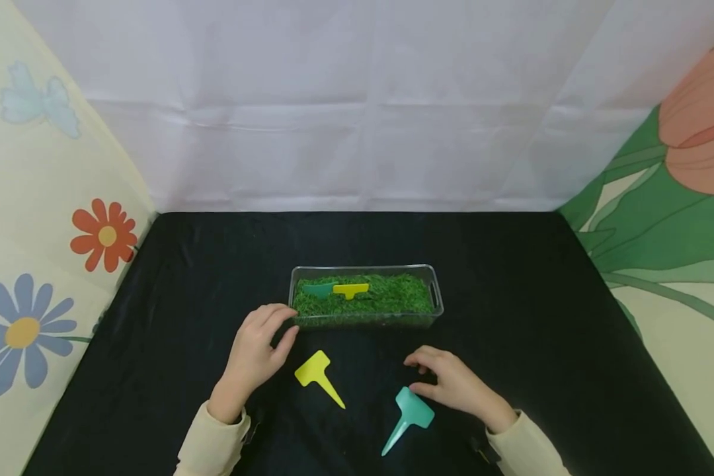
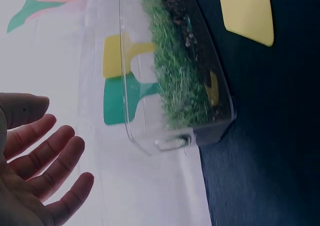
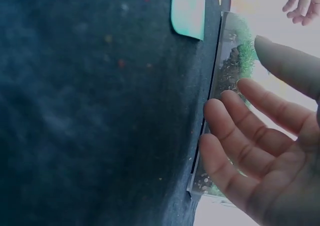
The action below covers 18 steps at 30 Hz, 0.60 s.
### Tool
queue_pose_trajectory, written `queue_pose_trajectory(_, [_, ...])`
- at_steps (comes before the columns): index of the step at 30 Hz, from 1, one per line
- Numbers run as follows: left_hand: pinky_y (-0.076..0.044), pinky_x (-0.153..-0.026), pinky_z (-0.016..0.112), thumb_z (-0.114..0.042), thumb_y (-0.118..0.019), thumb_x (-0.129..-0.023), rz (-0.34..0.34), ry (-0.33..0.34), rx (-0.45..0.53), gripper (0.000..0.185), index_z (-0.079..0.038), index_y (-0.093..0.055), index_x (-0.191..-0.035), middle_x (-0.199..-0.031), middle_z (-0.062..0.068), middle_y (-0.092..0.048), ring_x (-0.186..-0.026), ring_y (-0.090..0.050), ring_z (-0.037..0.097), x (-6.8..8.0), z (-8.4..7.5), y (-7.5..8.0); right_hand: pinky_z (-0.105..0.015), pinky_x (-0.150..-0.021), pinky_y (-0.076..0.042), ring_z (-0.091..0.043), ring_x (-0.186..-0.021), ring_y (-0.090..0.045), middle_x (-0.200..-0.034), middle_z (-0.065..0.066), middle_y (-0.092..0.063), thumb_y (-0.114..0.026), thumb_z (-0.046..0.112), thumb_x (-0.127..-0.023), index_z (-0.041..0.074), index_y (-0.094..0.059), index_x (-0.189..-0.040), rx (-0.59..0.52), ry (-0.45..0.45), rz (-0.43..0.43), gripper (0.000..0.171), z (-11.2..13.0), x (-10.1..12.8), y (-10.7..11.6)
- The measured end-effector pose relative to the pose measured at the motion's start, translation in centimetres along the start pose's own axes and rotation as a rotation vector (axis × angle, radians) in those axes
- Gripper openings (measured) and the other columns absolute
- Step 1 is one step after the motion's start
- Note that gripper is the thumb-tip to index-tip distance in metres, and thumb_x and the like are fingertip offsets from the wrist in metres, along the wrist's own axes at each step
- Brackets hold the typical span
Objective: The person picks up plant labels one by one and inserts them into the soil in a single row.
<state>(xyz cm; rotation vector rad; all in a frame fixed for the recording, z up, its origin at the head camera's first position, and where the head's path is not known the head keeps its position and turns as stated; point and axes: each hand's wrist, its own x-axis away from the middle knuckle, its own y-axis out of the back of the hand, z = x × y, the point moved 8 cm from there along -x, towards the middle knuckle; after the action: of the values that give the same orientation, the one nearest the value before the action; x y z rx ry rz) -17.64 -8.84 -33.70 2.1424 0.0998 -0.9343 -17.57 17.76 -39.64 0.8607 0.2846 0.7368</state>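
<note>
A clear plastic box (image 1: pixel 393 324) of green grass (image 1: pixel 398 294) over dark soil stands mid-table. Two T-shaped plant labels, one dark green (image 1: pixel 318 290) and one yellow (image 1: pixel 351 289), are stuck upright in the grass side by side. My left hand (image 1: pixel 258 347), fingers relaxed and holding nothing, is by the box's front left corner. A loose yellow plant label (image 1: pixel 315 371) lies on the cloth in front of the box. To its right lies a turquoise plant label (image 1: pixel 413 411). My right hand (image 1: pixel 452 383) hovers close beside its head, fingers loosely bent and grasping nothing.
Black cloth (image 1: pixel 500 264) covers the table. A white sheet (image 1: pixel 357 119) hangs behind it, with flower-printed panels (image 1: pixel 41 218) on both sides. In the left wrist view, a small yellow piece (image 2: pixel 213 88) shows in the soil through the box wall.
</note>
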Motion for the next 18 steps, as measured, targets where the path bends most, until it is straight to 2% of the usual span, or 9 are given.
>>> queue_pose_trajectory(8, [-0.048,-0.074,0.040,-0.007,-0.069,-0.076,0.005,0.067,0.021,0.019,-0.001,-0.065,-0.094,-0.092,0.009,-0.064,-0.084,-0.058,0.024,0.6,0.9,0.7,-0.027,-0.066,-0.048,-0.012,-0.079,-0.056,-0.099,-0.004,-0.058,-0.073,0.013,-0.076,0.003,-0.060,-0.108,-0.033,-0.032,0.053,0.035,-0.4,0.4,-0.9])
queue_pose_trajectory(14, [-0.049,-0.071,0.040,-0.001,-0.074,-0.069,-0.023,0.060,-0.011,0.025,-0.001,-0.066,-0.093,-0.090,0.009,-0.064,-0.082,-0.059,0.024,0.6,1.1,0.8,-0.027,-0.068,-0.048,-0.012,-0.081,-0.055,-0.097,-0.002,-0.057,-0.074,0.012,-0.074,0.004,-0.060,-0.108,0.000,-0.057,0.106,0.038,-0.5,0.2,-1.1])
queue_pose_trajectory(18, [-0.049,-0.071,0.040,0.001,-0.075,-0.067,-0.025,0.056,-0.018,0.027,-0.001,-0.066,-0.093,-0.090,0.009,-0.064,-0.082,-0.059,0.023,0.5,1.2,0.8,-0.027,-0.066,-0.047,-0.013,-0.083,-0.054,-0.094,0.003,-0.055,-0.075,0.013,-0.073,0.007,-0.062,-0.105,0.048,-0.065,0.148,0.035,-0.5,-0.2,-1.3])
